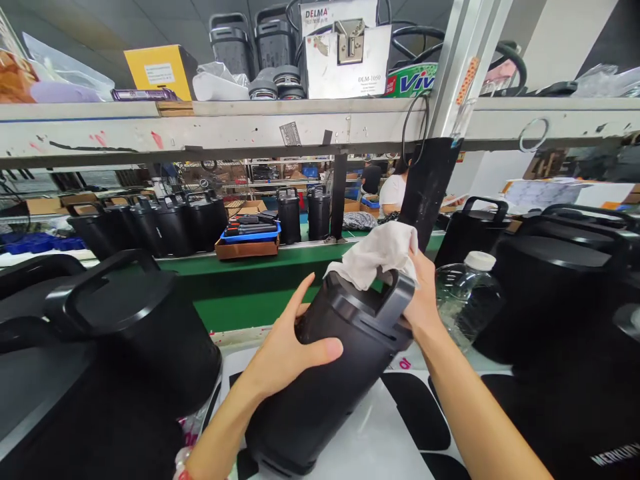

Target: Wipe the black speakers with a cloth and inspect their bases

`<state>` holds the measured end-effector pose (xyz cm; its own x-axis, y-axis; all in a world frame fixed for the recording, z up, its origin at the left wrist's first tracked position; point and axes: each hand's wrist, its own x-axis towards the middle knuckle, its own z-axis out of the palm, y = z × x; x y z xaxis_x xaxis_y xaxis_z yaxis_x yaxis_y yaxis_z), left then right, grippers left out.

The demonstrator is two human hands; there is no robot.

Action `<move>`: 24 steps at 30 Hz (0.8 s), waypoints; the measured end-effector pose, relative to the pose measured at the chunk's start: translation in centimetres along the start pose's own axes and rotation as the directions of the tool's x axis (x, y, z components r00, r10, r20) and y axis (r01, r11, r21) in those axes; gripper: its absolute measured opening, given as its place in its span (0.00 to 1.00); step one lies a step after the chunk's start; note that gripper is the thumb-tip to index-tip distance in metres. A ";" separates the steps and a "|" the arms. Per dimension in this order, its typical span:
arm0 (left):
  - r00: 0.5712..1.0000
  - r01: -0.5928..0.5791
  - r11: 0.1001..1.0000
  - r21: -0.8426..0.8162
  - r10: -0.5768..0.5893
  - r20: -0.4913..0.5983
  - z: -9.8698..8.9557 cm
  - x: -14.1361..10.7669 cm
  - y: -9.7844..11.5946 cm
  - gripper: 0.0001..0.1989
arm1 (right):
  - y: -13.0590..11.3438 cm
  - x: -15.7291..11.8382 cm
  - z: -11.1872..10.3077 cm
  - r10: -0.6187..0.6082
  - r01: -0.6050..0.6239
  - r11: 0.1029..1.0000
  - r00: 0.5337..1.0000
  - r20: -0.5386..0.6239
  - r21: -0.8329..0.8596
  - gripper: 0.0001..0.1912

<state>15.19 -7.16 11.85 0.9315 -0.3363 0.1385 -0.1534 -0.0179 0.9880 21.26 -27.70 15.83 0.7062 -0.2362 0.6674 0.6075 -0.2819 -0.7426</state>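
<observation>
A black cylindrical canister (325, 380) with a loop handle leans over the bench, its top tilted up and to the right. Around its left side my left hand (295, 347) is wrapped, thumb across the front. My right hand (423, 293) is at the handle end and holds a white cloth (375, 252) against the top; its fingertips are mostly hidden behind cloth and handle. Beneath the canister lies a white sheet (380, 433) beside black flat pieces (417, 410).
Large black canisters (140, 327) crowd the left, and more (555, 280) stand at the right. A clear bottle (467, 300) is just right of my right hand. Behind are a blue tray (250, 231) with tools and an overhead shelf (225, 130). A person (393, 190) is beyond.
</observation>
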 end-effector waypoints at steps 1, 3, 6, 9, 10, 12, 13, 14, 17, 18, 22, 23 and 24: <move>0.998 0.010 1.000 -0.017 -0.011 -0.057 0.2 0.0 0.1 0.55 | 0.1 0.0 0.1 -0.019 0.018 1.000 1.000 -0.022 -0.022 0.19; 0.984 0.021 0.999 -0.039 -0.027 -0.177 0.3 0.2 0.2 0.51 | 0.2 -0.2 0.2 -0.035 0.027 0.995 0.996 -0.086 -0.095 0.19; 0.946 0.050 0.993 -0.104 -0.081 -0.314 -0.2 0.7 -0.1 0.47 | -0.2 -1.2 0.7 -0.042 0.025 0.991 0.991 -0.128 -0.134 0.22; 0.913 0.079 0.986 -0.149 -0.131 -0.386 -1.2 1.1 -0.6 0.45 | -1.5 -2.6 1.3 -0.221 0.236 0.968 0.963 0.152 -0.088 0.19; 0.907 0.078 0.986 -0.146 -0.131 -0.400 -1.5 1.2 -0.8 0.44 | -2.0 -3.1 1.4 -0.286 0.311 0.949 0.912 0.294 -0.043 0.18; 0.902 0.058 0.990 -0.129 -0.108 -0.419 -2.0 1.4 -1.0 0.41 | -2.8 -3.6 1.6 -0.325 0.358 0.933 0.783 0.530 0.043 0.19; 0.901 0.049 0.992 -0.118 -0.094 -0.424 -2.2 1.5 -1.1 0.40 | -3.0 -3.8 1.7 -0.304 0.342 0.938 0.733 0.609 0.058 0.21; 0.898 0.044 0.993 -0.107 -0.087 -0.431 -2.3 1.6 -1.1 0.39 | -3.0 -3.8 1.7 -0.272 0.318 0.947 0.705 0.655 0.051 0.21; 0.898 0.059 0.993 -0.105 -0.099 -0.429 -2.2 1.6 -1.0 0.38 | -2.1 -3.4 2.0 -0.206 0.262 0.965 0.752 0.625 0.003 0.23; 0.901 0.064 0.991 -0.115 -0.107 -0.420 -2.1 1.6 -0.9 0.39 | -1.5 -3.2 2.2 -0.189 0.228 0.974 0.791 0.582 0.007 0.25; 0.910 0.063 0.989 -0.133 -0.112 -0.399 -1.7 1.5 -0.9 0.43 | 1.6 -2.3 2.8 -0.121 0.065 0.988 0.882 0.456 0.137 0.17; 0.912 0.053 0.992 -0.117 -0.096 -0.399 -1.6 1.5 -1.1 0.43 | 2.3 -2.1 2.8 -0.104 0.015 0.983 0.871 0.480 0.186 0.19; 0.912 0.030 0.996 -0.089 -0.064 -0.406 -1.5 1.6 -1.3 0.41 | 2.8 -2.0 2.9 -0.087 -0.039 0.974 0.847 0.524 0.225 0.26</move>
<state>17.34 -6.22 10.92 0.9930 0.0763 0.0906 -0.0950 0.0560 0.9939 22.66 -25.31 12.25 0.7357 0.3116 0.6014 0.6460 -0.0557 -0.7613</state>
